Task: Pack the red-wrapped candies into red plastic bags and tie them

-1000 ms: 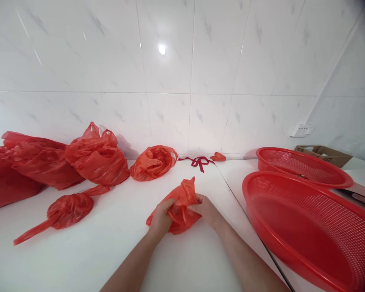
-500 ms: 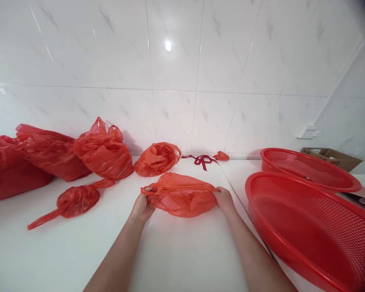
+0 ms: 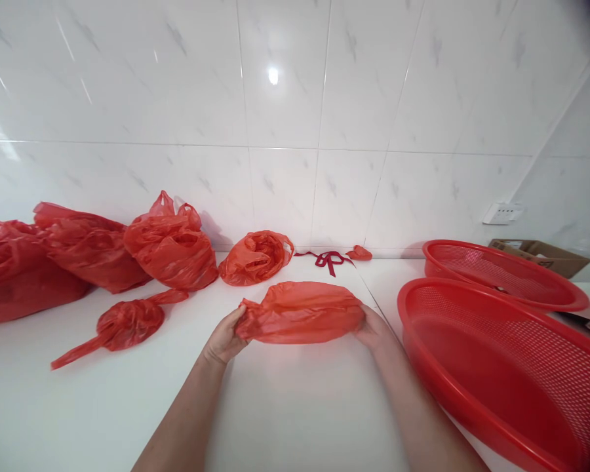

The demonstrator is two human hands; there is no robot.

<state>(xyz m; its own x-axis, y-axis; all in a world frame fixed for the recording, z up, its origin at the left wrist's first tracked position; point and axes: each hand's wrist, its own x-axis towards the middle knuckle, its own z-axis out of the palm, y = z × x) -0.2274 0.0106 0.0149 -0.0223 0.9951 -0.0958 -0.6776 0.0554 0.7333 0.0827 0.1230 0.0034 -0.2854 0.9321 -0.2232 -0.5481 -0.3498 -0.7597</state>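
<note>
A thin red plastic bag (image 3: 301,312) is stretched wide just above the white counter (image 3: 295,406) in the middle of the view. My left hand (image 3: 223,337) grips its left end with the fingers closed on the plastic. At the bag's right end, my right hand (image 3: 372,326) is closed on the plastic, its fingers partly hidden behind the bag. The bag looks puffed and empty.
Two red mesh baskets (image 3: 501,367) (image 3: 501,274) sit at the right, a cardboard box (image 3: 541,254) behind them. Several tied red bags (image 3: 170,246) line the tiled wall at left; a twisted one (image 3: 122,324) lies nearer. A red ribbon (image 3: 328,259) lies by the wall.
My hands have moved apart, pulling the crumpled bag out wide. Since half a second ago the bag has puffed up and risen slightly.
</note>
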